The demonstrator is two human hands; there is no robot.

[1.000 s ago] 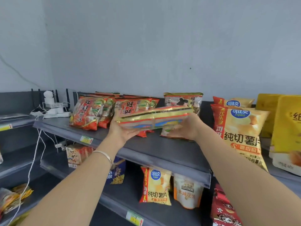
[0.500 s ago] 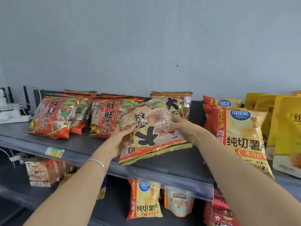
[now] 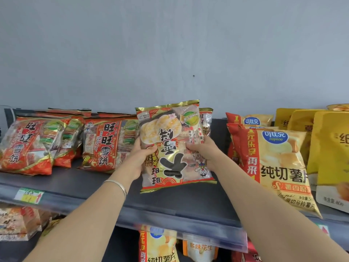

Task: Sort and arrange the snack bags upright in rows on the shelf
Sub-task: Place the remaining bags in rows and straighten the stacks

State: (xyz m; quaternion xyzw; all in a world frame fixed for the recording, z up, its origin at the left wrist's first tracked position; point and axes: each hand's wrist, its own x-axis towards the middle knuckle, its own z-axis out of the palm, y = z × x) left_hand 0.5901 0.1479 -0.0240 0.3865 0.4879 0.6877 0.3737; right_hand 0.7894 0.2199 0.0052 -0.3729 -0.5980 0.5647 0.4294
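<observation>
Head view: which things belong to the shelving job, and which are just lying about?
Job: held cracker bag, left hand, right hand, red cracker bags, chip bags, yellow pouches, shelf.
Just there: price label, bracelet, bags on lower shelf.

Bright, even, diffuse light; soft shadow under shelf [image 3: 85, 186] front edge. Mild sheen on foil bags [image 3: 102, 142]. Wide-angle bend twd frame edges, overall sl. soft.

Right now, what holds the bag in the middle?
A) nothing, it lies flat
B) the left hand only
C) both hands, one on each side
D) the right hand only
C: the left hand and the right hand each grip one side of the upright bag.
</observation>
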